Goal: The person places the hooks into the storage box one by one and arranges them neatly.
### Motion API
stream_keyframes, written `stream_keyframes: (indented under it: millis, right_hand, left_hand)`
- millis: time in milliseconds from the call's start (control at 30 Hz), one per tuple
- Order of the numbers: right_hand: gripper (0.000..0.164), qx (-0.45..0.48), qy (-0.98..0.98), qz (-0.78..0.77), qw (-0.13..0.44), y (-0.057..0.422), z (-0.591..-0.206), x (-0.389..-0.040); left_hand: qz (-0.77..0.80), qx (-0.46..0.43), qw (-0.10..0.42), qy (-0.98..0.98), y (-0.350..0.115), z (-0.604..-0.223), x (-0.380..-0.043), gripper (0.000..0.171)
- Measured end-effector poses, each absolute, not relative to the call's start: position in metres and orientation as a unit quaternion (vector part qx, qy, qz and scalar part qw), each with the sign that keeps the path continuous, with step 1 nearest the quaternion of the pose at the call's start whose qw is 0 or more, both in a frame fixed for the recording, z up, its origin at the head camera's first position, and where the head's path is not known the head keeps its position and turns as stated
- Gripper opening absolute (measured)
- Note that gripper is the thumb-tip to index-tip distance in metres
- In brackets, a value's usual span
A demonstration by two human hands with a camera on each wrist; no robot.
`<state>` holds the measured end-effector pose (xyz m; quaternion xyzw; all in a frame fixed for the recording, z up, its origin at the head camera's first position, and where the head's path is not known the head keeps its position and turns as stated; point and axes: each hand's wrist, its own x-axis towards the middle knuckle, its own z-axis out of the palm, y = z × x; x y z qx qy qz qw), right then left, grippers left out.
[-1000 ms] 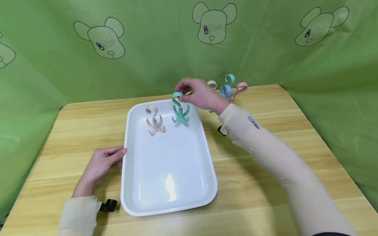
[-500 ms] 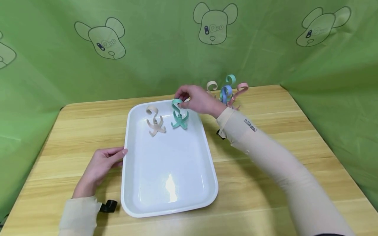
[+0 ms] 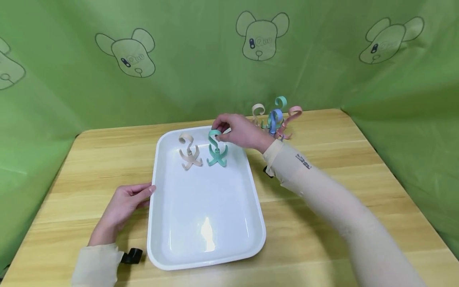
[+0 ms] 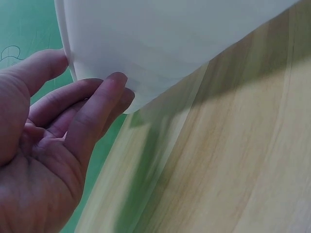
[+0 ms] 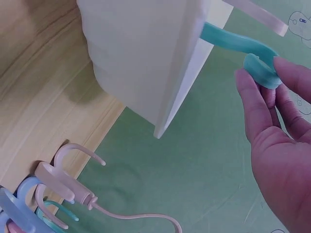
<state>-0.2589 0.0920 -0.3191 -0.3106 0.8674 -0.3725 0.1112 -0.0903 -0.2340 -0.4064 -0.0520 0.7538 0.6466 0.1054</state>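
Observation:
My right hand pinches the curled top of a teal four-prong hanging hook between thumb and fingers. The hook stands upright, its prongs low over the floor of the white tray. Just left of it in the head view, a beige four-prong hook is upright in the tray. At the tray's left side, my left hand grips the rim. The left wrist view has the thumb at the edge and the fingertips against the outer wall.
Behind the tray on the right stand more hanging hooks: a beige one, a blue one, a pink one and a teal one. The wooden table ends at a green cloth backdrop.
My right hand has brought the teal hook down and toward me, further into the tray beside the beige hook. My left hand stays on the rim. The head view has tilted slightly.

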Motion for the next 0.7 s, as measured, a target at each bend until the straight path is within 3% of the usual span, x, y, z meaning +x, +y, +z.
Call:
stream_keyframes:
  millis: [700]
  right_hand:
    - [0.032, -0.304, 0.851, -0.417, 0.1, 0.11, -0.319, -0.258]
  left_hand:
    - [0.653, -0.044, 0.099, 0.749, -0.234, -0.409, -0.091, 0.042]
